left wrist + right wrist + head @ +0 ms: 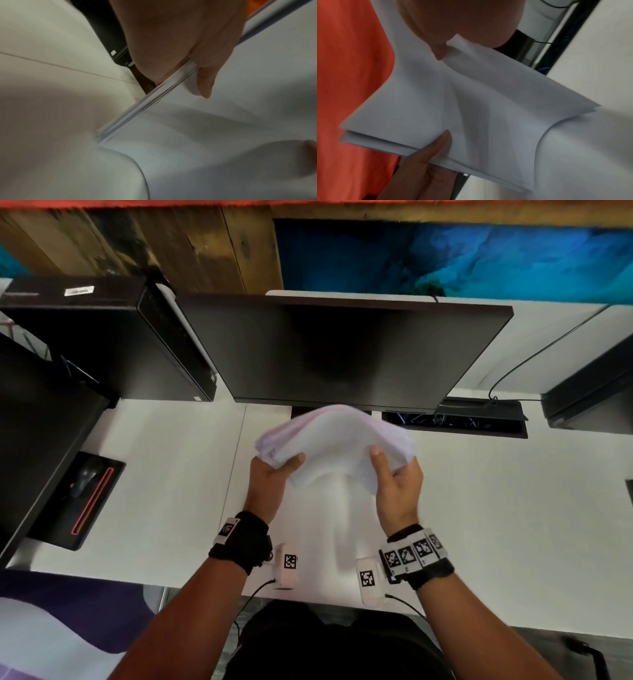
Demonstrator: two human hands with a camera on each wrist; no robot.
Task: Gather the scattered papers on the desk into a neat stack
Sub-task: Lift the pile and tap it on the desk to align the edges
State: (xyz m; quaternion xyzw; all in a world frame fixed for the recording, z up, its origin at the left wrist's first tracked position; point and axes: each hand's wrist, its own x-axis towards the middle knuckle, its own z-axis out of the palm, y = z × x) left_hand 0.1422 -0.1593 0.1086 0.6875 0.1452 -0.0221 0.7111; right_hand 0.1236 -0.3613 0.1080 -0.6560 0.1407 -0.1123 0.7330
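A bundle of white papers (pixel 334 445) is lifted above the white desk (pixel 164 474), in front of the monitor, and bows upward in the middle. My left hand (pixel 274 470) grips its left end, thumb on top. My right hand (pixel 394 474) grips its right end the same way. In the left wrist view the sheet edges (pixel 154 100) lie nearly flush under my thumb (pixel 205 81). The right wrist view shows the papers (pixel 462 108) fanned and uneven at the far corner, with the left hand's thumb (pixel 440 143) on them.
A dark monitor (pixel 342 350) stands just behind the papers. A black computer case (pixel 113 337) sits at the back left, and a mouse on a black pad (pixel 89 491) lies at the left. A cable tray (pixel 455 422) opens at the right rear.
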